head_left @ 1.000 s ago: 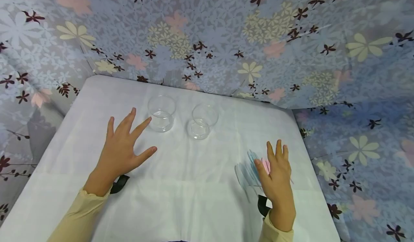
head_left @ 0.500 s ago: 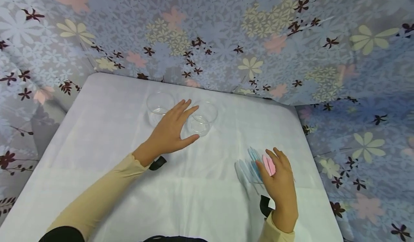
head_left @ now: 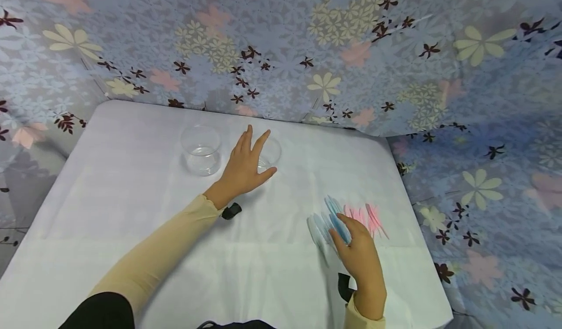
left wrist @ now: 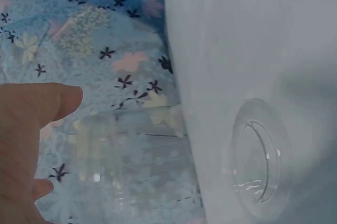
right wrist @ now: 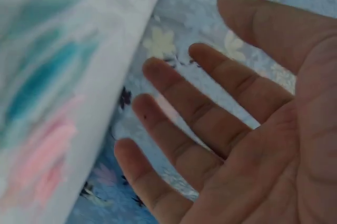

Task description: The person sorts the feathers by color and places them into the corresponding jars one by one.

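Note:
My left hand [head_left: 243, 170] is held over the table with fingers spread, close beside the right clear plastic cup [head_left: 273, 153], and covers part of it in the head view. In the left wrist view, the cup [left wrist: 142, 166] is just past the thumb and a fingertip. Left of that hand stands a second clear cup [head_left: 202, 155]. My right hand [head_left: 360, 253] is low over thin blue strips [head_left: 337, 219], fingers loosely bent and palm holding nothing. Pink strips [head_left: 373, 219] lie just beyond it. In the right wrist view, the strips are blurred.
A white cloth covers the table [head_left: 175, 270]. Floral fabric [head_left: 281, 36] hangs along the far side and runs down the right side [head_left: 505, 221]. Paler, whitish-blue strips [head_left: 317, 229] lie left of the blue ones.
My left hand has moved right, from left of both cups to the right cup. My right hand has shifted slightly left and down over the strips, uncovering the pink ones. The head view has shifted slightly.

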Action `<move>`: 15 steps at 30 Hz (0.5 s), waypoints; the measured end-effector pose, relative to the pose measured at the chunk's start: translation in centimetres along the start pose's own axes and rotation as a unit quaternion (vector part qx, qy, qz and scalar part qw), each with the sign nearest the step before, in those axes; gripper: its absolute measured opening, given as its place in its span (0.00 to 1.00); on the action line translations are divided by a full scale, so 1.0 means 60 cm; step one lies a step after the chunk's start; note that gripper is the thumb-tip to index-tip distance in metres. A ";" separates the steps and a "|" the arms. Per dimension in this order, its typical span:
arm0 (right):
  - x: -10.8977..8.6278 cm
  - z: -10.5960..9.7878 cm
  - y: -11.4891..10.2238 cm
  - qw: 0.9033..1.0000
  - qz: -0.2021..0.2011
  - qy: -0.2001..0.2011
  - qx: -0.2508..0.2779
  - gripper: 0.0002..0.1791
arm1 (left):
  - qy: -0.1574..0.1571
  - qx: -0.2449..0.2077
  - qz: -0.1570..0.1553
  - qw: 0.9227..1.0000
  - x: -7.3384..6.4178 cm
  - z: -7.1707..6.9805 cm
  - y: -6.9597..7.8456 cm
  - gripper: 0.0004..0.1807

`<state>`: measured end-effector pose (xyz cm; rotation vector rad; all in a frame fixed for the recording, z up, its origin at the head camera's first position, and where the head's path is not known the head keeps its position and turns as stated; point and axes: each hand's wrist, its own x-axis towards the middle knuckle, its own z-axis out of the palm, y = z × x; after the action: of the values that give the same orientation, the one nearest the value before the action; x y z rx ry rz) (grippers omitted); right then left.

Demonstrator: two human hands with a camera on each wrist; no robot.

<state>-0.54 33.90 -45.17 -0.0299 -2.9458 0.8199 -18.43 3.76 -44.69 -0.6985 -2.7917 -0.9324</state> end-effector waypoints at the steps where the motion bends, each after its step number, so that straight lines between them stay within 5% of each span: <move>1: -0.002 0.006 -0.001 1.000 0.002 -0.009 0.001 0.26 | -0.002 -0.002 -0.004 1.000 0.001 0.001 -0.003 0.51; 15: -0.041 0.022 0.025 1.000 0.019 0.012 -0.011 0.20 | 0.005 -0.078 -0.031 0.996 0.017 0.015 -0.015 0.54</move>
<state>1.80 34.42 -47.24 -0.0974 -2.9397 0.7861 -19.70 4.06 -45.67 -0.6286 -2.7685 -1.1711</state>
